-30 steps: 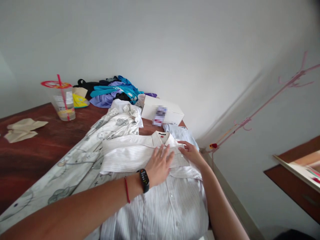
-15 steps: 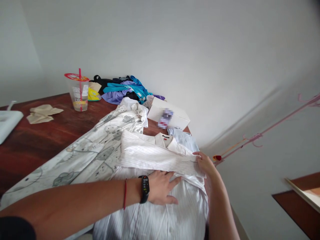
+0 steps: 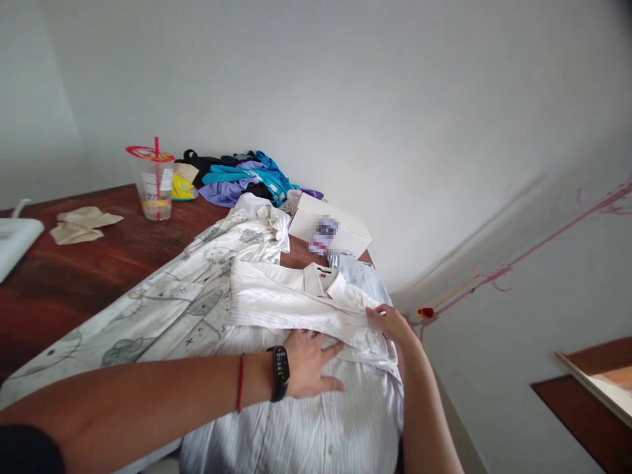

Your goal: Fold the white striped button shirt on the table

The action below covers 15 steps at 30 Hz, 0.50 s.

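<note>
A white striped shirt (image 3: pixel 345 408) lies spread out, its collar at the far end and one sleeve (image 3: pixel 286 304) laid across the chest. Palm down on the shirt just below that sleeve, my left hand (image 3: pixel 309 365) is open with fingers spread; some fingertips meet the sleeve's lower edge. My right hand (image 3: pixel 392 322) is at the shirt's right side, thumb and fingers closed on the cloth near the sleeve's end. Its lower fingers are partly hidden. Beside the shirt on the left lies a white printed cloth (image 3: pixel 162 309) with grey cartoon figures.
On the dark wooden table (image 3: pixel 108 263) stand a plastic cup (image 3: pixel 157 187) with a red straw and a white box (image 3: pixel 340 227). Brown napkins (image 3: pixel 83 225) lie near a white device (image 3: pixel 17 243). Heaped clothes (image 3: pixel 247 176) sit by the wall. A pink rack (image 3: pixel 494 276) stands at right.
My right hand has moved left and slightly down with the sleeve's end, which now reaches less far right. My left hand stays flat on the shirt. The view has shifted slightly.
</note>
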### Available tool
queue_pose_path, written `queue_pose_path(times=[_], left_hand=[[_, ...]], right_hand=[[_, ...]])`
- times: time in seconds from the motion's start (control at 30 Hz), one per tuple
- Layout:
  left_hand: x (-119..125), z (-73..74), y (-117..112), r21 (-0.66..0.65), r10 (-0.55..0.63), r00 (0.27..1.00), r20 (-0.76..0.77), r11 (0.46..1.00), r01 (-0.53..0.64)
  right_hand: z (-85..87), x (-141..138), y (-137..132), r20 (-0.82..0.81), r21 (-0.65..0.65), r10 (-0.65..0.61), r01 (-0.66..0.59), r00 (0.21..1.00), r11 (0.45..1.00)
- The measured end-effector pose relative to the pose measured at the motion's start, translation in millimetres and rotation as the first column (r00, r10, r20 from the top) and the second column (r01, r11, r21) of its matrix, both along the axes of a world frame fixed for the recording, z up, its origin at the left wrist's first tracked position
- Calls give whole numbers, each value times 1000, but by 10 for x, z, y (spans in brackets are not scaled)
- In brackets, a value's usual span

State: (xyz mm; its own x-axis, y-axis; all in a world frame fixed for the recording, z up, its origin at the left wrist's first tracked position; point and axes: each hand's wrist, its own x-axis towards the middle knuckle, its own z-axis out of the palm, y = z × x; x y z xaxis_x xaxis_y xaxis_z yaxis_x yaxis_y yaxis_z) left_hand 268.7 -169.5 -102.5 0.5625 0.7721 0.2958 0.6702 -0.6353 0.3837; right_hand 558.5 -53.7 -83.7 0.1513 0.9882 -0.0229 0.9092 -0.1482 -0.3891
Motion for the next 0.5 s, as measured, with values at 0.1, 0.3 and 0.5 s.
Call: queue_pose_path(times=[0.1,0.3,0.5], left_hand=[[-63,14,-10,-34,41,999,9,999,-40],[-613,256,-143,-41,222,957,-189,972,-233],[-1104,336,-238,-84,400,905,-145,906,-414]], right_hand=[[18,-30,-7,14,-5,-32,32,999,999],[50,-33,-24,38,41,-10,9,999,999],[14,-67,-34,-44,-27,26,-27,999,999]])
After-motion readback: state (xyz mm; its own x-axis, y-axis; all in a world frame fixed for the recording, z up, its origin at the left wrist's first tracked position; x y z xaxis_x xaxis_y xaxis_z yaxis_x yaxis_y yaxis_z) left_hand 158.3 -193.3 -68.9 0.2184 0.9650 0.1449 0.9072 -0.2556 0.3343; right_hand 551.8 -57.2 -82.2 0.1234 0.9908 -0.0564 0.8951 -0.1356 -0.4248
